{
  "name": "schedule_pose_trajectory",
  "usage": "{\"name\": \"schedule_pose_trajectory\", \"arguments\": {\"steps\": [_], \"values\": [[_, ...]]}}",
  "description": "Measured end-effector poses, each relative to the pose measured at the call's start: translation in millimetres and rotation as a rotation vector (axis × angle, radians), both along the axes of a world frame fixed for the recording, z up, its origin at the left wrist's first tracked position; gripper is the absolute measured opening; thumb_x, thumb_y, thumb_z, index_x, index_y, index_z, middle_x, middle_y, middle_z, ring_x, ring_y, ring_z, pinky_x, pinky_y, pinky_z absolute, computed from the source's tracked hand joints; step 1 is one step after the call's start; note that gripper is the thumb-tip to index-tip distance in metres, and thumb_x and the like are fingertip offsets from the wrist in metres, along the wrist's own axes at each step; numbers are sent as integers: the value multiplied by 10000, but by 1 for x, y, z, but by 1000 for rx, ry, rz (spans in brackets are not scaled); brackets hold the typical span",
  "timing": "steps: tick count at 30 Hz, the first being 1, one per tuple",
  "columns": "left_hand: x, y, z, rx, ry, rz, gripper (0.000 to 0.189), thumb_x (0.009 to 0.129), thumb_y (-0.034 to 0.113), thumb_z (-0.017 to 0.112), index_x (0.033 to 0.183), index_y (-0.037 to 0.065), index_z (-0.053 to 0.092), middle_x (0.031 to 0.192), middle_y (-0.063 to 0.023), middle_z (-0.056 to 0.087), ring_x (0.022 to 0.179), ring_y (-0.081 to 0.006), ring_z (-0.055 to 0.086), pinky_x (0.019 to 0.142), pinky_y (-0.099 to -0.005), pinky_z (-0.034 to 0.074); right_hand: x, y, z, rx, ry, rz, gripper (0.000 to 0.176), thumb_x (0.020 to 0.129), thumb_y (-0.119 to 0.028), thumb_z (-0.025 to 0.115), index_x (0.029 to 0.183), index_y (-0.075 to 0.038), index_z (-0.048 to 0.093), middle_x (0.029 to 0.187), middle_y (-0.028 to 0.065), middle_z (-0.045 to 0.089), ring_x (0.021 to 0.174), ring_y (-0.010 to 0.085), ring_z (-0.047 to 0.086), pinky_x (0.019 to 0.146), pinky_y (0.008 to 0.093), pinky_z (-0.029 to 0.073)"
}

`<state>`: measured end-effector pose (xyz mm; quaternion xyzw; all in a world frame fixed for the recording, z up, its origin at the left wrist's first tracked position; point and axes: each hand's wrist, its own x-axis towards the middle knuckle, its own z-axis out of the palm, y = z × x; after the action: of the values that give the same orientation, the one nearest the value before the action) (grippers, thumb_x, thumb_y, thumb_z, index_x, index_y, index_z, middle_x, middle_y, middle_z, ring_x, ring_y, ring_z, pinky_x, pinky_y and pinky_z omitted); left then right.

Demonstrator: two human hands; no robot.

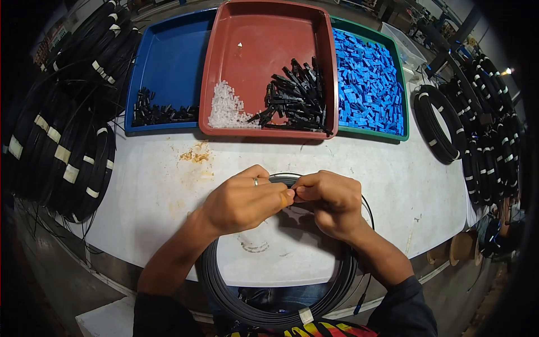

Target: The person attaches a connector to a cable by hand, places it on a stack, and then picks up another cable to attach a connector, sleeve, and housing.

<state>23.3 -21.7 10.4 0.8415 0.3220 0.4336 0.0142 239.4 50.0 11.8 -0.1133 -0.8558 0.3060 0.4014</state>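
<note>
Looking down from the head view, both hands meet just below the red tray (268, 133), over the white table (151, 196). The left hand (241, 202), with a ring on one finger, and the right hand (328, 202) are curled tight, thumbs and fingertips pinched narrowly together at one spot. The fingers hide what is pinched, so I cannot tell what it is.

A black cable coil (252, 313) lies below the red tray. Its far arc passes just behind the knuckles, and its near arc hangs off the table edge toward the person's lap.

Inside the red tray sit a heap of white pieces (226, 109) and a pile of black connectors (295, 98). Touching the tray's left side is a blue tray (168, 62) with small black parts (160, 114) along its near wall. Touching its right side is a green tray (402, 112) full of blue blocks (368, 78).

Left of the red tray, well apart, taped black coils (62, 129) are stacked. More coils (483, 112) stand to its right.
</note>
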Motion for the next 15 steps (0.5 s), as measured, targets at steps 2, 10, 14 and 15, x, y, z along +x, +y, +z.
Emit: {"name": "schedule_pose_trajectory", "arguments": {"steps": [2, 10, 14, 15], "values": [[1, -2, 2, 72, 97, 43, 161, 788, -1, 843, 888, -23, 717, 816, -121, 729, 685, -198, 691, 640, -337, 539, 1, -2, -7, -185, -22, -9, 201, 708, 165, 667, 859, 33, 657, 972, 191, 734, 761, 278, 732, 648, 351, 591], [-1, -6, 0, -387, -268, 134, 158, 813, -3, 826, 934, -55, 737, 938, -159, 778, 693, -187, 716, 605, -278, 575, -4, -2, 9, 324, -105, -120, 214, 692, 106, 739, 881, 25, 682, 919, 141, 718, 685, 234, 672, 609, 354, 544], [1, -1, -4, -363, -300, 104, 179, 776, -23, 838, 920, -46, 735, 915, -149, 772, 666, -197, 708, 639, -302, 575, -4, -1, 7, 524, -18, -174, 209, 682, 48, 756, 867, -4, 675, 914, 120, 710, 613, 219, 593, 554, 351, 467], [0, 1, -6, -175, -187, 76, 164, 771, -22, 831, 902, -35, 733, 898, -135, 761, 678, -195, 708, 648, -308, 566, -3, -2, 8, 412, -59, -140, 192, 695, 87, 731, 857, 7, 667, 909, 128, 717, 643, 214, 627, 583, 342, 500]]}}
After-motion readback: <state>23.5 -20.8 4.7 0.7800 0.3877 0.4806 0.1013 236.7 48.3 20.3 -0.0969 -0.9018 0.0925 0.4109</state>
